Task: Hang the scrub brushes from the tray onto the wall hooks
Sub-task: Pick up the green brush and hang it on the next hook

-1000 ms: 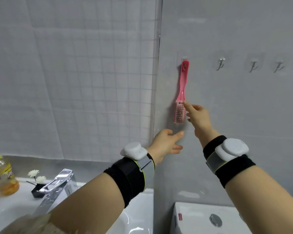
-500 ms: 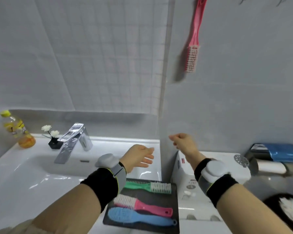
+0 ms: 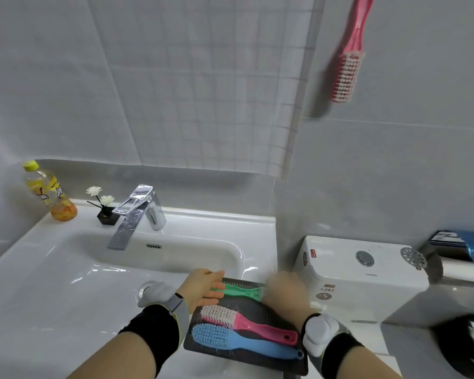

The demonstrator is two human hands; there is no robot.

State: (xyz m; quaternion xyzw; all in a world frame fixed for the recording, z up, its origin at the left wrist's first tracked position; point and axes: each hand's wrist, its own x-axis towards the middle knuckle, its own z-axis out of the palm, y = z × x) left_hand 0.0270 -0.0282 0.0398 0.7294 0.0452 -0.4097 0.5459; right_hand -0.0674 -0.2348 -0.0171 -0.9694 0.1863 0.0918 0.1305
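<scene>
Both hands meet at our green brush (image 3: 240, 291) on the tray (image 3: 260, 310): left hand (image 3: 203, 287) spread apart, right hand (image 3: 283, 292) grip blurred, undeterminable.

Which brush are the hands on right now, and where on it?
Both hands are at the green brush on the tray: left hand on its handle end, right hand over its bristle end. Firm grip cannot be told.

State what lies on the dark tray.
On the dark tray: green brush, pink brush, blue brush. The right hand covers the green brush's head.
</scene>
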